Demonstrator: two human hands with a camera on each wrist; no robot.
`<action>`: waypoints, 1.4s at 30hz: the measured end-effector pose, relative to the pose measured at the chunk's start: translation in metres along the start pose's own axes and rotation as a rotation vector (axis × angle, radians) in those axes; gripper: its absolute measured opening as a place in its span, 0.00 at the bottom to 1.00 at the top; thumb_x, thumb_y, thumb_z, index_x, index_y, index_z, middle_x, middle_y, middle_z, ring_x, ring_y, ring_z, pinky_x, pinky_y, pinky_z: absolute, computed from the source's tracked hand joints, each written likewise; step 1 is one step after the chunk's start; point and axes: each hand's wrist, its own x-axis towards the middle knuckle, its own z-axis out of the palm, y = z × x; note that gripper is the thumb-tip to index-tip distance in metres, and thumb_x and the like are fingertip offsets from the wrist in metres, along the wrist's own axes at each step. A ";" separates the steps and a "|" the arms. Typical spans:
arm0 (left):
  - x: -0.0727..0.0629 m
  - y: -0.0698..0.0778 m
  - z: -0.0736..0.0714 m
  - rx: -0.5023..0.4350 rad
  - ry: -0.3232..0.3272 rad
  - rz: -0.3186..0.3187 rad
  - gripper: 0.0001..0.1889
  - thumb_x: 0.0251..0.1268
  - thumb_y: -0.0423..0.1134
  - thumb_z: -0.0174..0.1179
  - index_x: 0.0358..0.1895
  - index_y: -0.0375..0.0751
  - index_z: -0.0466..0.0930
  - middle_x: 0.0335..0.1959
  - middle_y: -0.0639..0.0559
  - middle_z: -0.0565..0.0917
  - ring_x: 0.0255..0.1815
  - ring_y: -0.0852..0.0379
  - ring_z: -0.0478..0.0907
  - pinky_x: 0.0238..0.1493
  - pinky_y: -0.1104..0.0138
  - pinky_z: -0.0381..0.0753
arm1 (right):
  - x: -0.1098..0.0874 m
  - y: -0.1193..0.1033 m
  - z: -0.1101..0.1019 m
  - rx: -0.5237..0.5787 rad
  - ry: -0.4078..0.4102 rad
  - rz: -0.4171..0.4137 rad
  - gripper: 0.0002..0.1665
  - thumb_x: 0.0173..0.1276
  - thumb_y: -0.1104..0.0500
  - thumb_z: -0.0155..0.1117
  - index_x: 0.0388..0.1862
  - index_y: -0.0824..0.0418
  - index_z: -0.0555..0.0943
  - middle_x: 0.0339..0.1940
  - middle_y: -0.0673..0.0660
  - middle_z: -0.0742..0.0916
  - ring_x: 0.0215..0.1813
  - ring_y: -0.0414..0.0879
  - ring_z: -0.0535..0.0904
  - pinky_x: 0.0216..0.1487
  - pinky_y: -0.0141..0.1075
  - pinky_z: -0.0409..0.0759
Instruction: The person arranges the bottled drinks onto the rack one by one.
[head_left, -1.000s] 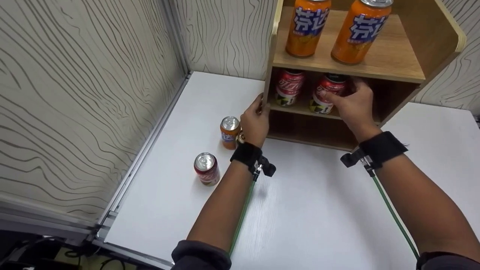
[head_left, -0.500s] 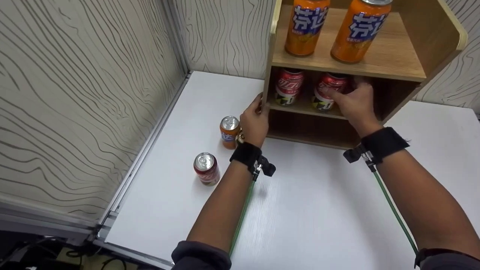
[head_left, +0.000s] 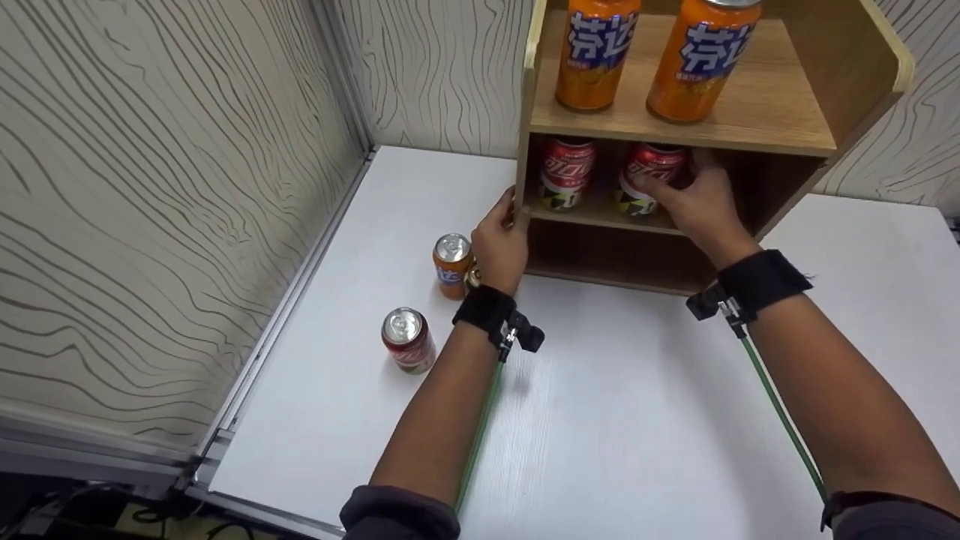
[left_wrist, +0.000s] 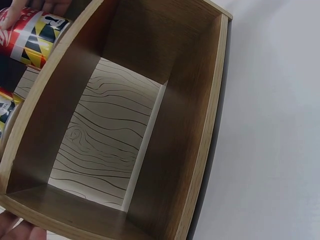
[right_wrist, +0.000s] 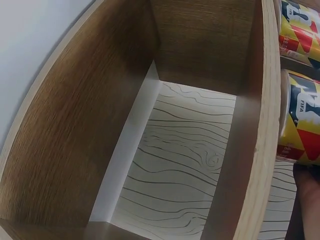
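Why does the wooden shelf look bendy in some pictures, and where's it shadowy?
Left wrist and right wrist views: edges of the shelf bow, probably from lens distortion; head view: the lowest compartment is dim, while the white table looks bright with soft shadows.

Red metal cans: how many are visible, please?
3: left red can and right red can on the wooden middle shelf, third can on the white table; more may be hidden.
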 end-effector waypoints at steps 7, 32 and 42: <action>-0.001 -0.002 0.000 -0.002 -0.008 0.001 0.21 0.69 0.41 0.62 0.63 0.46 0.78 0.55 0.51 0.82 0.47 0.62 0.82 0.43 0.75 0.79 | -0.006 -0.001 -0.003 -0.080 -0.035 0.027 0.55 0.60 0.39 0.70 0.79 0.49 0.52 0.75 0.54 0.66 0.73 0.44 0.60 0.73 0.37 0.54; 0.000 -0.003 0.002 -0.007 0.002 0.009 0.21 0.68 0.39 0.62 0.63 0.42 0.78 0.56 0.49 0.82 0.48 0.60 0.82 0.45 0.75 0.79 | -0.051 0.009 -0.033 -0.076 -0.025 -0.186 0.45 0.62 0.56 0.73 0.74 0.58 0.61 0.68 0.57 0.69 0.68 0.51 0.67 0.67 0.36 0.66; -0.001 0.000 0.000 -0.009 -0.008 -0.006 0.21 0.68 0.39 0.62 0.63 0.43 0.77 0.53 0.47 0.83 0.48 0.58 0.83 0.45 0.75 0.79 | -0.071 0.008 -0.044 -0.068 0.037 -0.267 0.42 0.59 0.63 0.74 0.71 0.62 0.66 0.64 0.59 0.73 0.65 0.52 0.71 0.63 0.32 0.70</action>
